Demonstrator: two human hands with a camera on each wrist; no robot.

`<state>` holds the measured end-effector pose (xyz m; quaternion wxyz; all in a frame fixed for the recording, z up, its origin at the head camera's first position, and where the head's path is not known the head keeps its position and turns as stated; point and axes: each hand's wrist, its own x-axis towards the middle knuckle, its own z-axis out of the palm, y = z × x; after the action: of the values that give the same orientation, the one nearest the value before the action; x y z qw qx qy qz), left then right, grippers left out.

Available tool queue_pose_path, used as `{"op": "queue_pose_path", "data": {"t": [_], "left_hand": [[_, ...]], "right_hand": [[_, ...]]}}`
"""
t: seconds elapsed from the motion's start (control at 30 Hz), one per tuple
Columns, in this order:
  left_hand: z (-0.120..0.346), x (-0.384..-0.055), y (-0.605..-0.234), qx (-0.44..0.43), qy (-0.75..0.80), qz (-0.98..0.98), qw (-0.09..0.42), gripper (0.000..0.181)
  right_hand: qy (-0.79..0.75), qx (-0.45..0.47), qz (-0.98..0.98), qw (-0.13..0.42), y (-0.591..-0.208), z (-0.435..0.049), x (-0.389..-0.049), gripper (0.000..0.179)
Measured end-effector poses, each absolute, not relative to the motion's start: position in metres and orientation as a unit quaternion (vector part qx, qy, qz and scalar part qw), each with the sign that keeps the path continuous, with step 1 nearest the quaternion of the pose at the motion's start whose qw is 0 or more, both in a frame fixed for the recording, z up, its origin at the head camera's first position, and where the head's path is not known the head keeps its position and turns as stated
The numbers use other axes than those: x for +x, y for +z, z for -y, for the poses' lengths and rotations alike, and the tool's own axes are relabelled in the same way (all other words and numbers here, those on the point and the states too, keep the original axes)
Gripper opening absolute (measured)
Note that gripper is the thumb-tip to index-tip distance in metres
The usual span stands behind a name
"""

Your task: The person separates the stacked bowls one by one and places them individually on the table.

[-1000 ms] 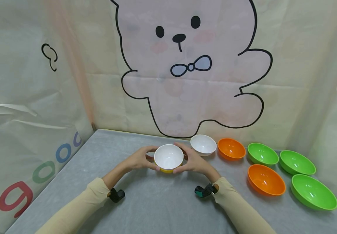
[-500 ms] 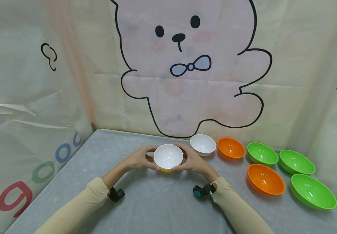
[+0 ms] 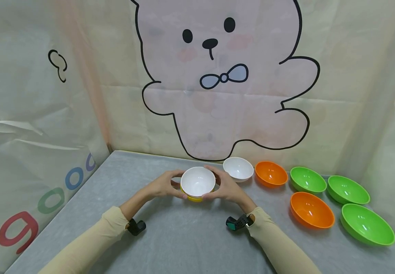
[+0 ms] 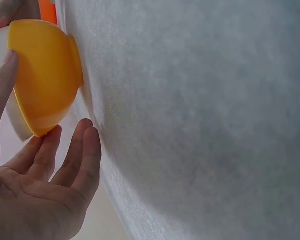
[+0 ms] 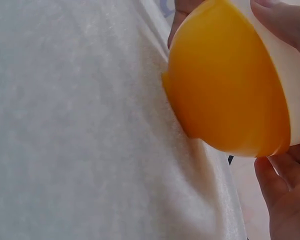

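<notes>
Near the middle of the table in the head view, a white bowl (image 3: 198, 182) sits inside a yellow bowl (image 4: 46, 75). More of the white one shows above the yellow rim on the near left in the left wrist view. My left hand (image 3: 166, 185) grips the yellow bowl's side near its rim, thumb in front and fingertips behind. From the other side, my right hand (image 3: 227, 186) holds the white bowl, with the thumb (image 5: 282, 20) on its outer wall. The yellow base rests on or close to the table. Fingers behind the bowls are partly hidden in the head view.
Along the back right stand a second white bowl (image 3: 238, 169), a small orange bowl (image 3: 271, 174) and a larger orange bowl (image 3: 312, 210). Further right are three green bowls (image 3: 368, 224). A grey cloth covers the table (image 3: 170, 243), and a printed curtain (image 3: 259, 125) hangs behind.
The white bowl has risen slightly within the yellow bowl and sits a bit higher in the head view. Both hands stay almost in place, and the other bowls have not moved.
</notes>
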<state>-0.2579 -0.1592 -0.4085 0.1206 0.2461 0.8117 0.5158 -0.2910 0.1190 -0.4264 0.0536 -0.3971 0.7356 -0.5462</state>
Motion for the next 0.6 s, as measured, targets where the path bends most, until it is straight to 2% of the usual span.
{"op": "queue_pose_path", "data": {"t": [0.6], "left_hand": [[0.159,-0.257,-0.407,0.242,0.511,-0.814,0.131,0.08]], "right_hand": [[-0.596,-0.395,-0.699,0.02,-0.401,-0.125,-0.285,0.093]]}}
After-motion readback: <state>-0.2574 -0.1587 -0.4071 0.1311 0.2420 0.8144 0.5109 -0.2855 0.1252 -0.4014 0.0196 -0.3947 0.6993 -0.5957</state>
